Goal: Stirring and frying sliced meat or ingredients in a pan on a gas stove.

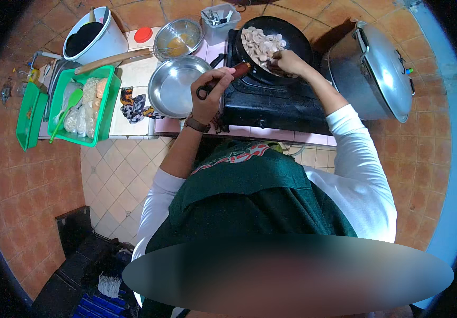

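My left hand (209,91) is wrapped around the brown handle (242,70) of a black wok (299,43). The wok sits on a black gas stove (276,107). Pale, round, thin food slices (261,43) lie heaped inside it. My right hand (290,62) reaches into the near side of the wok, its fingers bent down at the edge of the slices. Something dark brown shows beneath those fingers; whether they grip it is not clear. Just left of the wok, beside my left hand, is a shiny stainless steel pan (176,88).
Right of the stove stands a large lidded metal pot (351,71). A wire strainer (178,30), a clear plastic container of utensils (221,30) and a red lid (143,35) stand behind the pan. Leftward are a patterned cloth (135,106), a green basket (111,95) of bagged food and a white bucket (115,37).
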The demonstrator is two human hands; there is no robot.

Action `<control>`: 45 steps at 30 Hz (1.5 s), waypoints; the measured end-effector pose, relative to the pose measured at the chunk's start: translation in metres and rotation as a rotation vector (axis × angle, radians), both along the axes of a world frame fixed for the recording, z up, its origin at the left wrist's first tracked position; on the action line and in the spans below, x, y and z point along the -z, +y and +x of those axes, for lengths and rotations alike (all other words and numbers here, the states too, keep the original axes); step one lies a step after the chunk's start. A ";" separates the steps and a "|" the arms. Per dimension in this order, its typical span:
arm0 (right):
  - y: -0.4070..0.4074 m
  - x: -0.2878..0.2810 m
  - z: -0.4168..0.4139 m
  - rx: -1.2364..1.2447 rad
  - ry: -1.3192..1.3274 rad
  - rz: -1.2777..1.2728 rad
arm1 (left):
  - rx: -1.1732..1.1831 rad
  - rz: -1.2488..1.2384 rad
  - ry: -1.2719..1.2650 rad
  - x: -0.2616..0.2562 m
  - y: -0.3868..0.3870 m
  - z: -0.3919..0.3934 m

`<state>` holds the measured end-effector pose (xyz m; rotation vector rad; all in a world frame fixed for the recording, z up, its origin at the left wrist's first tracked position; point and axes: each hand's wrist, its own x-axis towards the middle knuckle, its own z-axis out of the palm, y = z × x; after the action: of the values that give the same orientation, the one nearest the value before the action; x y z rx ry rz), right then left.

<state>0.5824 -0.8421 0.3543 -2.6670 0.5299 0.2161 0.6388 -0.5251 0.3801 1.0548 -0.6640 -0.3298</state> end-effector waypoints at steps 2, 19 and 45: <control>-0.012 0.004 0.002 0.129 0.024 0.156 | 0.004 0.005 -0.025 -0.001 -0.001 0.001; -0.019 -0.067 -0.009 0.238 0.107 -0.463 | -0.004 -0.070 -0.067 0.009 -0.004 0.004; 0.034 -0.097 -0.038 -0.057 0.391 -0.558 | -0.020 -0.032 -0.036 0.009 -0.001 0.003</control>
<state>0.5447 -0.8078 0.4512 -3.1999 0.7192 0.7096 0.6418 -0.5265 0.3707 1.0382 -0.6890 -0.2828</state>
